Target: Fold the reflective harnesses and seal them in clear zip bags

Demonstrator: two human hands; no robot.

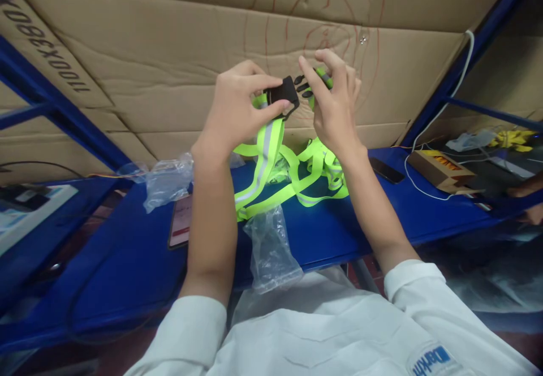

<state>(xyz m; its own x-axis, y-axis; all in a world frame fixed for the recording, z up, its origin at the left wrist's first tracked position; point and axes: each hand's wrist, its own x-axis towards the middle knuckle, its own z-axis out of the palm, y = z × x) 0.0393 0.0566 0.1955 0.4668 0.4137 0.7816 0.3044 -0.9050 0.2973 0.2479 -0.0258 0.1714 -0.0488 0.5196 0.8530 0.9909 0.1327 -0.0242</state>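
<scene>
Pinching the black buckle socket between thumb and fingertips, the left hand had it closed tight in its grip, with the slot mouth facing roughly 3 o'clock. Right across from it, at about 3 o'clock from those fingers, the right hand was curled shut round the pronged buckle clip, prongs pointing back toward 9 o'clock. So both halves sat pretty much on one line, long axes running 9-to-3, tips just beside each other but not yet joined as far as I could tell. Neither hand was really nearer, they met in the middle. From the socket the neon reflective strap dropped toward 6 o'clock into a tangled pile on the blue table. A crumpled clear plastic bag lay at 6 o'clock from the pile, another bag off at 9, and a dark phone at 3 o'clock.
</scene>
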